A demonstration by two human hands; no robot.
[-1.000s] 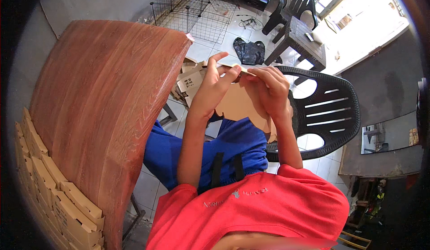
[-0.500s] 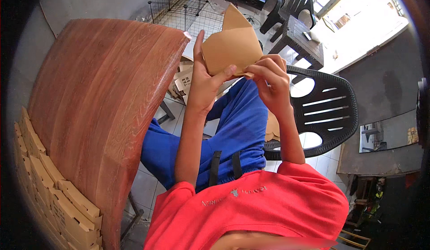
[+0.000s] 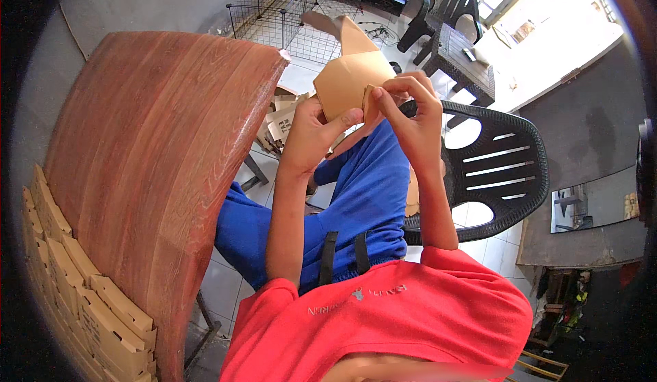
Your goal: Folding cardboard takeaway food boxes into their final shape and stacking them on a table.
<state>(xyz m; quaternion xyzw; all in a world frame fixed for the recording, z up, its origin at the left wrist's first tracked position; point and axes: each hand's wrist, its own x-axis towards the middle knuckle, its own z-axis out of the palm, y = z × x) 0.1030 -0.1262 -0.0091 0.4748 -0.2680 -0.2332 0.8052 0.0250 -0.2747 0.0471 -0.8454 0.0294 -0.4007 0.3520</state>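
Up over my lap I hold a partly folded brown cardboard box point(image 3: 349, 81), its smooth inner side facing me and a pointed flap standing up at the far end. My left hand point(image 3: 311, 136) grips its lower left edge, thumb on the near face and fingers behind. With thumb and fingers pinched, my right hand point(image 3: 416, 105) holds a small folded flap at the box's right side. Both hands are closed on the cardboard. A brown, blurred strip shows at the box's far left tip; I cannot tell whether it belongs to the box.
To the left stands a wood-patterned table point(image 3: 150, 129), with stacked flat cardboard boxes point(image 3: 102, 320) along its near left side. More cardboard point(image 3: 280, 119) lies on the floor beyond my knees. A black plastic chair point(image 3: 499, 170) is at my right, and a wire pen point(image 3: 274, 12) stands at the back.
My left hand has slid down and its fingers have curled behind the cardboard. My right hand has raised the side flap upright. A brown strip now shows at the far end.
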